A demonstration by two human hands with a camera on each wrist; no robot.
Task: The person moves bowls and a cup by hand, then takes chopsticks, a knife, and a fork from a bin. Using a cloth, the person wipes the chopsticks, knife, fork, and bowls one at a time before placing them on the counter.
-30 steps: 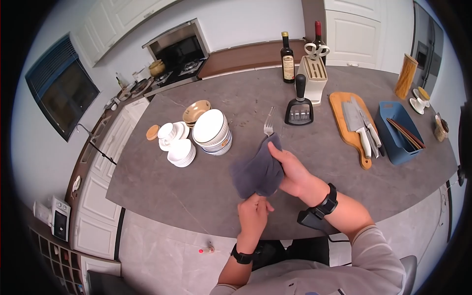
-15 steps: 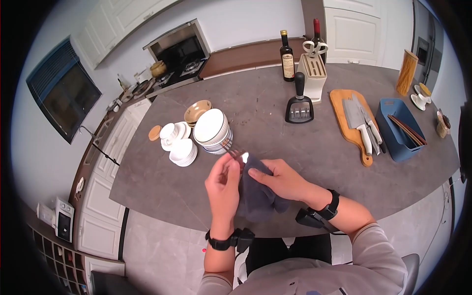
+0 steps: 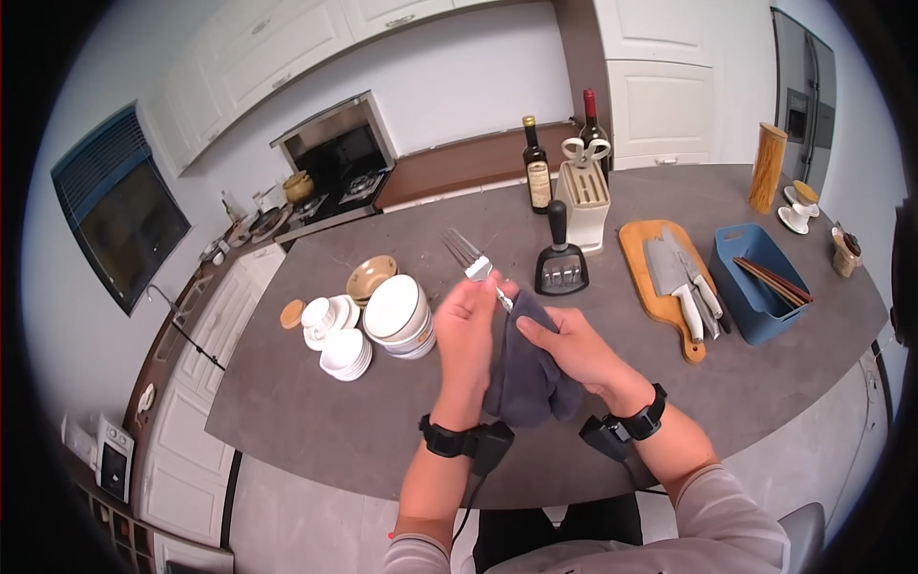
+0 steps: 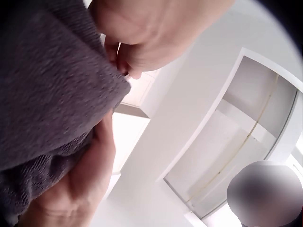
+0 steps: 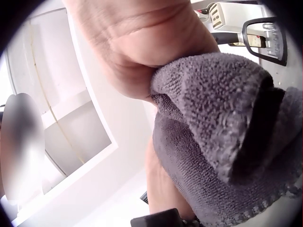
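A silver fork is held above the table, tines up and tilted to the left. The left hand pinches it just below the tines. Around the lower handle is a dark grey cloth, which the right hand grips with its thumb on top. Most of the cloth hangs below the hands. In the left wrist view the cloth covers the left side; in the right wrist view the folded cloth hangs from the right hand. The handle's end is hidden.
Stacked bowls and small white dishes stand at the left. Behind the hands are a black-handled tool, a knife block and bottles. A board with knives and a blue bin are at the right.
The left hand has moved from the cloth's lower end up to the fork's neck. The fork now points up and left, while the cloth hangs lower. The head view has tilted up.
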